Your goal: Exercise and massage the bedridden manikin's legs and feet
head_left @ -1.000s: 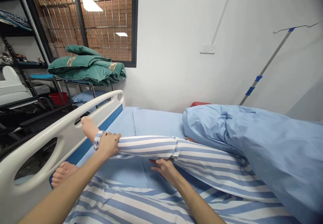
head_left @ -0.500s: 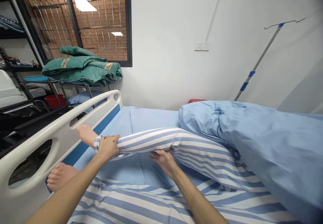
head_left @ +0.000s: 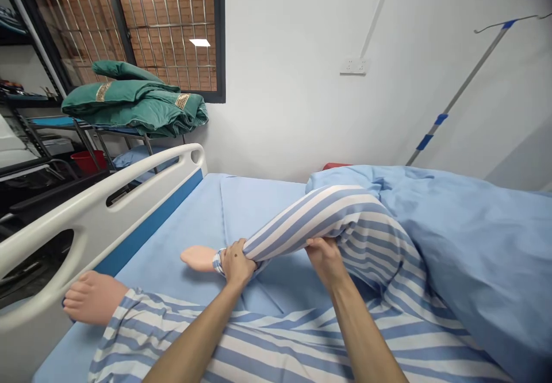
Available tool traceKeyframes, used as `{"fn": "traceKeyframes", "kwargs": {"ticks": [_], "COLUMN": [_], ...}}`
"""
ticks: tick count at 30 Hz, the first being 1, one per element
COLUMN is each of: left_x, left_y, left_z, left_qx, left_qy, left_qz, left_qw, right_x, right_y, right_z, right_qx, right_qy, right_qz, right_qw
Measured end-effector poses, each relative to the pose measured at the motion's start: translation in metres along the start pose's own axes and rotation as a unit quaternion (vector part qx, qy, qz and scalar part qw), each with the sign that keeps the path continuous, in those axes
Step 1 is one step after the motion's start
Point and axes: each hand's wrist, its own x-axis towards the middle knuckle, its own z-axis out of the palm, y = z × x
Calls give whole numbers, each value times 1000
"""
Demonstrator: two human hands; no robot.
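Note:
A figure in blue-and-white striped pyjamas lies on a hospital bed (head_left: 241,205). My left hand (head_left: 236,263) is closed around the ankle of the far leg (head_left: 302,222), just behind its bare foot (head_left: 197,256). My right hand (head_left: 324,257) grips under the bent knee of that same leg, which is raised into a peak. The near leg (head_left: 181,331) lies flat, its bare foot (head_left: 88,297) close to the white footboard (head_left: 86,222).
A light blue duvet (head_left: 466,239) is bunched over the figure's upper body on the right. Folded green blankets (head_left: 133,107) rest on a metal rack at the back left. An IV pole (head_left: 466,84) leans by the white wall. A barred window is behind.
The far leg went from stretched out to bent: my left hand slid the ankle toward the body while my right hand lifted the knee. The foot moved away from the footboard.

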Motion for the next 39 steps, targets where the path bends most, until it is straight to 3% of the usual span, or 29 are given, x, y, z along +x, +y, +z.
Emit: {"fn": "traceKeyframes", "kwargs": {"ticks": [4,9,13,18,26,32,39], "left_x": [-3,-1,6,21,37,38,53], "left_y": [-2,-11,-28,-59,-99,-119,-120], "left_z": [11,-1,-27,-73,-134,-138,-135], "left_qx": [-17,2,49,136,280,307,340], "left_qy": [0,-18,-20,-5,-8,-39,-30], "left_qz": [3,26,36,76,151,167,209], "left_qw": [1000,999,998,988,948,936,916], "right_x": [-2,-5,-9,-17,-39,-49,-50], "right_y": [0,2,11,28,63,83,89], "right_z": [-3,-2,4,17,33,35,33], "right_qx": [-9,9,4,-14,-9,3,-42], "right_qy": [3,-22,-50,-95,-133,-142,-200], "right_qz": [10,23,51,112,236,295,382], "right_qw": [1000,999,997,989,963,945,901]}}
